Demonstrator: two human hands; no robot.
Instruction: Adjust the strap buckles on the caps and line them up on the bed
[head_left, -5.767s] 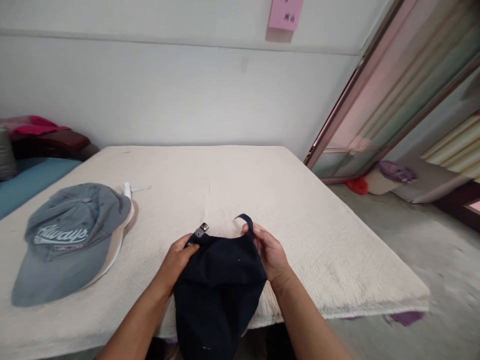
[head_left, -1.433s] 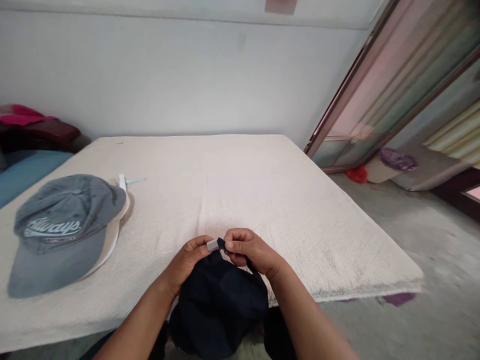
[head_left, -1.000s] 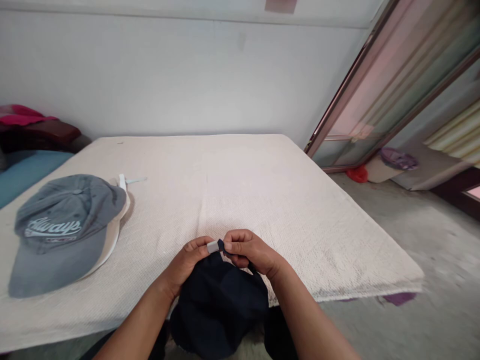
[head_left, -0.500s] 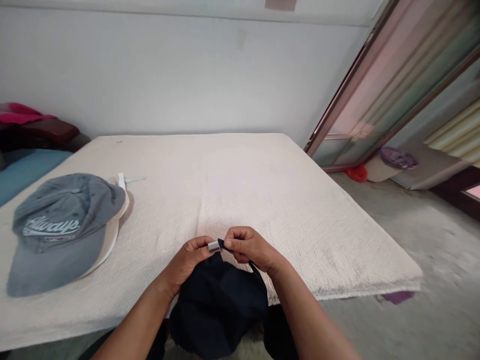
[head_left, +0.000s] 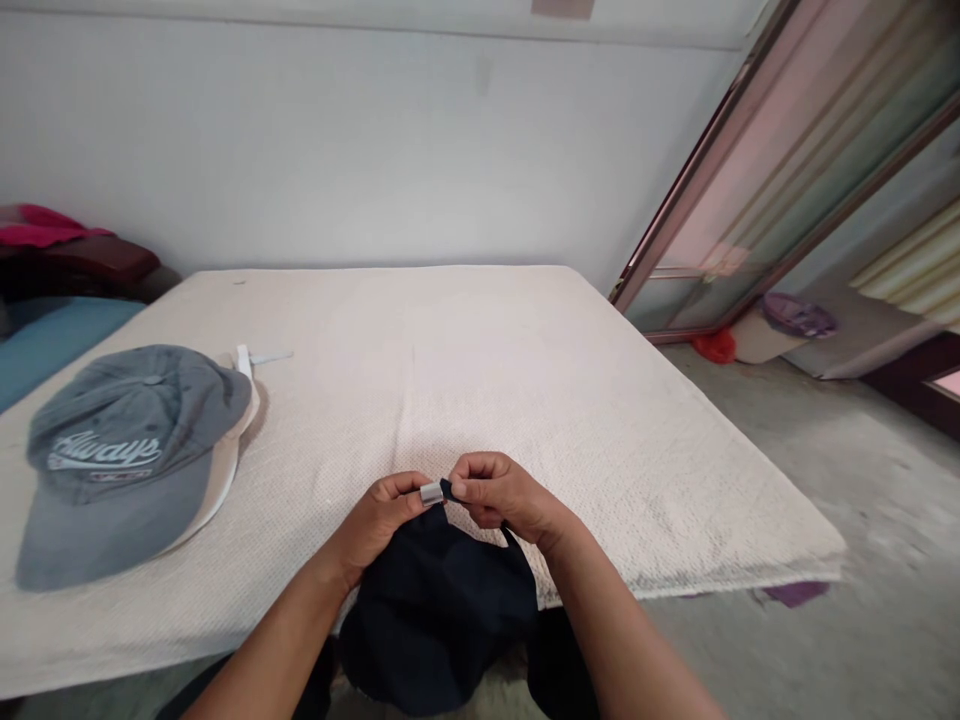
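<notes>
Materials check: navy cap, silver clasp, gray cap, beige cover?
Navy cap: likely woven fabric, matte; it slumps in soft folds.
Silver clasp: probably metal, smooth, given its bright sheen; metallic-coated plastic can't be excluded.
Gray cap: cloth, perhaps cotton, matte with a washed look; crown is creased.
Beige cover: textile, matte; nubby surface texture, fiber unclear.

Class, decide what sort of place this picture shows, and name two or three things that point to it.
Probably a room in a home, perhaps a bedroom. The signs: a broad cream cover, a yellowish curtain and what looks like a purple-lined bin.
</notes>
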